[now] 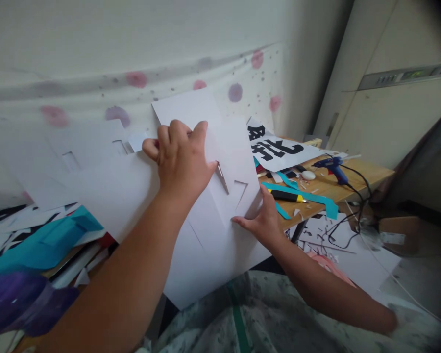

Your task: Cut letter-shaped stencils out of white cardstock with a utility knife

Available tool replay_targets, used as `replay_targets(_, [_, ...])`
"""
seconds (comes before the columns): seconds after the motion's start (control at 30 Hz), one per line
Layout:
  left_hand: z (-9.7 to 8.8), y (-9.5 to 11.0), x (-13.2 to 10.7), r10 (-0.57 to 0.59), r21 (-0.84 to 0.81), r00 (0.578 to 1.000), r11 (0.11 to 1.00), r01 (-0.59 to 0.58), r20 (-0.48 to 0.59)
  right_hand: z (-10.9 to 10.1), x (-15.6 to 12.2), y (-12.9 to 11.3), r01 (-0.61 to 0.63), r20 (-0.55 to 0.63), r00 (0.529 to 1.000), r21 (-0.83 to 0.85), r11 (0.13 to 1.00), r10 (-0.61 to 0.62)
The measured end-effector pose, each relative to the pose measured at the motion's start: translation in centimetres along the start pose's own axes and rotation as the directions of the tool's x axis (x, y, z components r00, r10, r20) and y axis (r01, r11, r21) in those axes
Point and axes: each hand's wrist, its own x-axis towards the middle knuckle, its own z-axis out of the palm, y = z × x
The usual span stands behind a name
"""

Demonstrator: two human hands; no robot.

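My left hand [182, 154] lies over the white sheets, seen from the back, its fingers bent and partly hidden at the tips. Its thumb rests on a white card [238, 147] at that card's left side. Beside the thumb tip is a slim, dark-edged, shiny strip [222, 178]; I cannot tell its kind. My right hand [267, 218] grips the card's lower right edge, thumb on top and fingers mostly underneath. An angular cut mark [241, 189] shows in the card between the hands. Beneath lies a large white sheet [213, 260] with thin cut lines.
Right of the card lie a paper with black characters [279, 152], a yellow-black utility knife [287, 196], teal strips [314, 197] and a blue glue gun [334, 169] with its cable. Teal paper [44, 245] and scraps crowd the left. A dotted cloth [220, 93] covers the wall.
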Motion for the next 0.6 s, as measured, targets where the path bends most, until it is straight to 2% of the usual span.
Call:
replay_targets(0.13, [0.3,0.1,1.1,0.023,-0.018,1.0,1.0,-0.024,-0.007,0.5,0.2,-0.6,0.001,-0.028,1.0,-0.032,0.999,-0.002])
replay_targets(0.27, [0.7,-0.1,1.1,-0.008,0.029,0.999,1.0,0.009,-0.032,0.6,0.4,-1.1,-0.031,0.005,1.0,-0.039,0.999,0.031])
replay_targets(0.6, [1.6,-1.0,1.2,0.026,0.001,0.998,1.0,-0.026,-0.051,0.6,1.0,-0.7,-0.054,0.059,0.997,0.007,0.998,0.054])
